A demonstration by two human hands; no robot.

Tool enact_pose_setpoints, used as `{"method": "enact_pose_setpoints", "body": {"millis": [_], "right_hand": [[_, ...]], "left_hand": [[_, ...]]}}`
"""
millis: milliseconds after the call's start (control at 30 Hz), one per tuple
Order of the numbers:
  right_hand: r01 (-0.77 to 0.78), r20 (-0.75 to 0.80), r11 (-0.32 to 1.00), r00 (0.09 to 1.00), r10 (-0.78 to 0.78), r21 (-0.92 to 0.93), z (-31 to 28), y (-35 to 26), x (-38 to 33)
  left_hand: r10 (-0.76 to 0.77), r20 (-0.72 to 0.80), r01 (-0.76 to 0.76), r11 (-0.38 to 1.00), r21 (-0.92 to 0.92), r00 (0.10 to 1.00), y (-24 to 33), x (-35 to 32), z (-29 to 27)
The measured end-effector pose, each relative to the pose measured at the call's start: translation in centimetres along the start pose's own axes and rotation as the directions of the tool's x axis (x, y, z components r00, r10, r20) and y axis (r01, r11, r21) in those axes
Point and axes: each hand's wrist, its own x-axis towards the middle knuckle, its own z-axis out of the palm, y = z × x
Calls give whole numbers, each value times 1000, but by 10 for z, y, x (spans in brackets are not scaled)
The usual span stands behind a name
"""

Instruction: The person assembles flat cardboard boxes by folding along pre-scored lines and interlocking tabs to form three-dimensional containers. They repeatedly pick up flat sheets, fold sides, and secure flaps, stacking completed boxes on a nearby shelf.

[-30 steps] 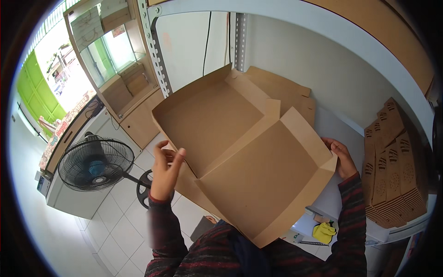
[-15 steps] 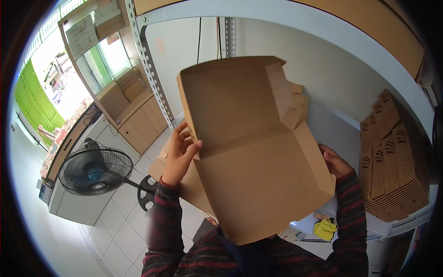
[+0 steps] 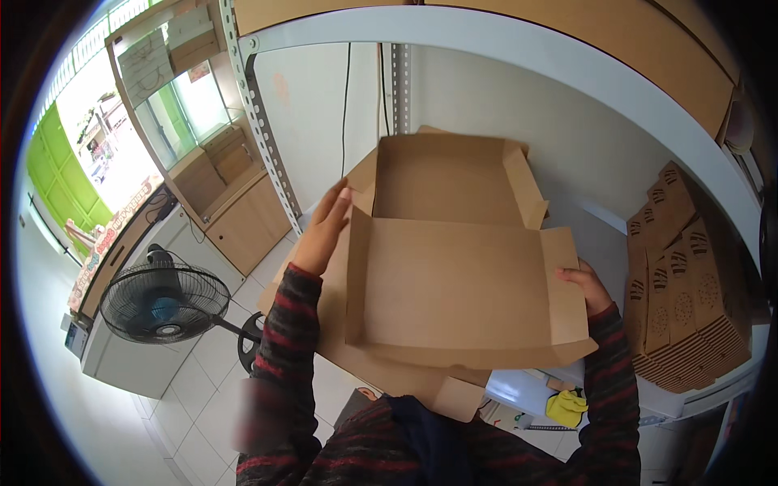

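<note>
An open brown cardboard box (image 3: 458,279) lies in front of me, its lid (image 3: 454,178) swung up on the far side and its inner faces showing. Its side walls stand partly raised around the base. My right hand (image 3: 590,287) grips the box's right wall, thumb on the inside and the other fingers hidden behind it. By the left fold between lid and base is my left hand (image 3: 320,235), fingers stretched out and close to the cardboard; whether they touch it I cannot tell. More flat brown cardboard (image 3: 332,316) lies underneath.
Folded brown boxes with dark prints (image 3: 685,283) are stacked at the right on the shelf. A yellow cloth (image 3: 567,407) lies near my right forearm. On the left stand a black fan (image 3: 166,304) and a wooden cabinet (image 3: 253,223). A metal shelf beam (image 3: 502,36) arches overhead.
The box has come down from its tilted position and turned to lie flatter and squarer. My left hand has let go of its left edge and moved up; my right hand still holds the right wall.
</note>
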Motion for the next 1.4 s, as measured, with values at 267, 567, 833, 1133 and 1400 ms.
{"method": "enact_pose_setpoints", "body": {"millis": [267,567,833,1133,1400], "right_hand": [[124,-67,990,991,-120,62,19,5,-1],[137,-139,980,983,-117,143,79,28,-4],[-95,490,985,858,153,-141,127,-19,-7],[601,313,303,706,-636,-739,117,-43,2],[747,607,-118,425,-671,-654,158,-15,11]], "left_hand": [[483,-94,-400,805,437,870,37,-83,2],[508,148,-496,665,558,848,38,-153,29],[570,256,-573,491,656,781,12,-165,48],[505,174,-494,615,614,845,-5,-159,37],[457,162,-456,661,596,875,-11,-159,39]]}}
